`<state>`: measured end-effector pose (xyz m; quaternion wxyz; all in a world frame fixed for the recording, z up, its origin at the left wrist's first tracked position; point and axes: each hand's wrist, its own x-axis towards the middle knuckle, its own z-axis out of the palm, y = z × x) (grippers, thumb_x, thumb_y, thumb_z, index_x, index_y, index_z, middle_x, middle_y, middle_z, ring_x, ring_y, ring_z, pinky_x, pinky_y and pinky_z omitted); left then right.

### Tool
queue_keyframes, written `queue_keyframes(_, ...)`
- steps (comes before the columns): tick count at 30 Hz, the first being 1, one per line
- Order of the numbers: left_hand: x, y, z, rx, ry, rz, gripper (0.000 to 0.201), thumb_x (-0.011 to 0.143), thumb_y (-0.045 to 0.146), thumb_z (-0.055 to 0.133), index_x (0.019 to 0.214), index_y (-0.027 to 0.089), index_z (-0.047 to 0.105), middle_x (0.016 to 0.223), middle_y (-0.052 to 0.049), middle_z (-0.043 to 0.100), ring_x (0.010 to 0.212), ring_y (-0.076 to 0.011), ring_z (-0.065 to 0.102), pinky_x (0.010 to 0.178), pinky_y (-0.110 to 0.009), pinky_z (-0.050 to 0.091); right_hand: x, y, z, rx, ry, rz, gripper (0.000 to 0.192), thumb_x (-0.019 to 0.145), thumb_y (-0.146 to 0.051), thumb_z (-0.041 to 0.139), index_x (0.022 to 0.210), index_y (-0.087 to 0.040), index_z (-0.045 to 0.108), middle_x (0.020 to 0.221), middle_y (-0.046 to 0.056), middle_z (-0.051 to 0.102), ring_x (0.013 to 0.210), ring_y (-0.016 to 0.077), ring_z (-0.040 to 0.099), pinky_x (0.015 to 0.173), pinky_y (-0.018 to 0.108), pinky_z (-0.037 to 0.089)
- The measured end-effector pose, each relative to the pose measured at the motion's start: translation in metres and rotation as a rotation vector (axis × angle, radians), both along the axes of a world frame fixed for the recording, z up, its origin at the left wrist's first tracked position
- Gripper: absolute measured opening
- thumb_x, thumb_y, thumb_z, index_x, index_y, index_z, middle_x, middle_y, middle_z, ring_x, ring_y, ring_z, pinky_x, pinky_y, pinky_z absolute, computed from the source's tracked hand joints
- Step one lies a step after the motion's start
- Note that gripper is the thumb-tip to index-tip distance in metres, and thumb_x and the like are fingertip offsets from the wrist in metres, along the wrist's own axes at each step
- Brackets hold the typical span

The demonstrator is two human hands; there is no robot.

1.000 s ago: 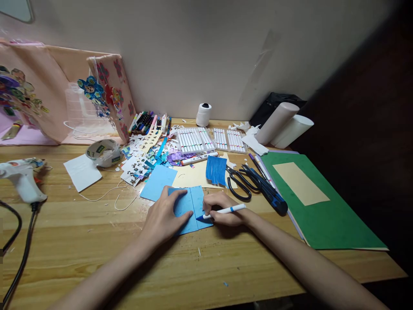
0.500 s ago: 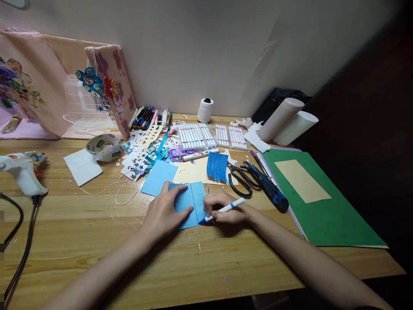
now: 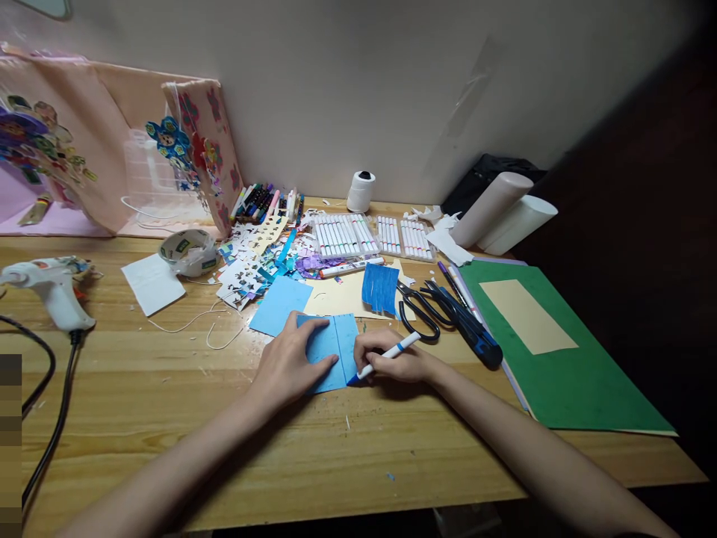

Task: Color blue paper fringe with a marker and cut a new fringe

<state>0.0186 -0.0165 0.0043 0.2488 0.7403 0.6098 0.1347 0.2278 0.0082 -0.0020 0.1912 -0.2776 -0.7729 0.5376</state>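
A light-blue piece of paper (image 3: 326, 349) lies on the table with a dark line drawn down it. My left hand (image 3: 288, 355) presses flat on its left part, thumb spread away from the fingers. In my right hand (image 3: 392, 357) is a white marker with a blue band (image 3: 404, 344), gripped between thumb and fingers. The marker leans, its blue tip touching the paper's lower edge just right of the line. Another light-blue sheet (image 3: 281, 305) lies behind my left hand. Close behind my right hand is a small piece coloured darker blue (image 3: 379, 288).
Scissors (image 3: 420, 314) and a dark cutter (image 3: 476, 334) lie right of my right hand, beside a green sheet (image 3: 560, 373). Paper scraps (image 3: 246, 258), marker sets (image 3: 339, 235) and a tape roll (image 3: 187, 252) spread behind. A glue gun (image 3: 56, 291) stands left.
The view has shifted slightly, so things sit a little further right. The marker's back end has swung slightly in my right hand, its tip still at the paper's lower edge. My left hand stays put.
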Motion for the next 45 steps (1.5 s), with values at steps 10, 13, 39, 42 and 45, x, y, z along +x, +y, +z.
queue_keyframes(10, -0.001, -0.001, 0.0, 0.016, -0.005, -0.007, 0.049, 0.075, 0.043, 0.062, 0.12, 0.027, 0.054, 0.112, -0.007, 0.049, 0.093, -0.0275, 0.058, 0.078, -0.041, 0.049, 0.001, 0.002, -0.008, 0.076, 0.018, -0.142, 0.023, 0.081, -0.023, 0.039, 0.066, -0.017, 0.054, 0.058, 0.0, 0.057, 0.052, 0.0124, 0.053, 0.05, 0.022, 0.04)
queue_keyframes(13, 0.0, -0.001, -0.003, 0.02, -0.021, -0.004, 0.049, 0.075, 0.043, 0.062, 0.12, 0.027, 0.054, 0.112, -0.008, 0.049, 0.093, -0.0276, 0.058, 0.078, -0.042, 0.049, 0.001, 0.003, -0.01, 0.077, 0.043, -0.195, 0.024, 0.085, -0.025, 0.04, 0.068, -0.017, 0.055, 0.063, 0.0, 0.056, 0.053, 0.0116, 0.053, 0.051, 0.023, 0.041)
queue_keyframes(39, -0.021, 0.005, 0.003, -0.029, -0.385, -0.049, 0.021, 0.079, 0.029, 0.054, 0.097, 0.022, 0.064, 0.101, -0.006, 0.062, 0.1, -0.0239, 0.056, 0.092, -0.04, 0.04, 0.017, 0.003, 0.016, 0.644, -0.405, 0.05, 0.069, 0.071, -0.051, 0.07, 0.13, -0.023, 0.048, 0.134, 0.012, 0.051, 0.119, 0.0293, 0.049, 0.099, 0.044, 0.04)
queue_keyframes(42, -0.022, 0.004, -0.002, -0.056, -0.365, -0.075, 0.02, 0.079, 0.028, 0.055, 0.096, 0.023, 0.064, 0.101, -0.007, 0.061, 0.1, -0.0238, 0.056, 0.092, -0.04, 0.041, 0.017, 0.003, 0.015, 0.645, -0.422, 0.05, 0.068, 0.071, -0.053, 0.069, 0.129, -0.022, 0.049, 0.134, 0.012, 0.051, 0.118, 0.029, 0.05, 0.099, 0.043, 0.039)
queue_keyframes(45, -0.023, 0.005, -0.004, -0.073, -0.346, -0.097, 0.019, 0.081, 0.028, 0.053, 0.098, 0.023, 0.062, 0.102, -0.007, 0.06, 0.101, -0.0237, 0.055, 0.093, -0.04, 0.04, 0.016, 0.003, 0.014, 0.638, -0.406, 0.054, 0.065, 0.072, -0.051, 0.069, 0.127, -0.021, 0.05, 0.133, 0.012, 0.052, 0.117, 0.0281, 0.051, 0.099, 0.043, 0.04)
